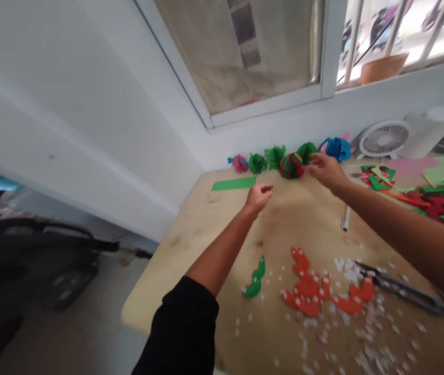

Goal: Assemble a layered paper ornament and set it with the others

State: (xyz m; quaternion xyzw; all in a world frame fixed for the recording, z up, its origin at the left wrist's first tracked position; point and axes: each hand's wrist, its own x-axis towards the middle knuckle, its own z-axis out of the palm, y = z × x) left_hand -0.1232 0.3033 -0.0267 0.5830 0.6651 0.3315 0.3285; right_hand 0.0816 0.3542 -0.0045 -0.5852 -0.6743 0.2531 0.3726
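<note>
My left hand [259, 197] hovers over the table, fingers loosely curled with a gap between thumb and fingers; nothing shows in it. To its upper left lies a green paper strip [234, 184]. My right hand [328, 171] reaches to the back, fingers apart, just right of a red-and-green striped paper ball [291, 165]. Whether the fingertips touch the ball I cannot tell. Beside it stand a green paper ball [306, 151], other green paper figures [275, 157], a pink one [239, 163] and a blue one [337, 149].
Orange paper cut-outs [306, 289], a green cut-out [255, 278], scissors [405, 291] and white scraps [376, 359] lie in front. A marker [345, 218] rests under my right forearm. Coloured paper offcuts [436, 200], a fan [384, 138] and a white roll [434, 130] are at the right.
</note>
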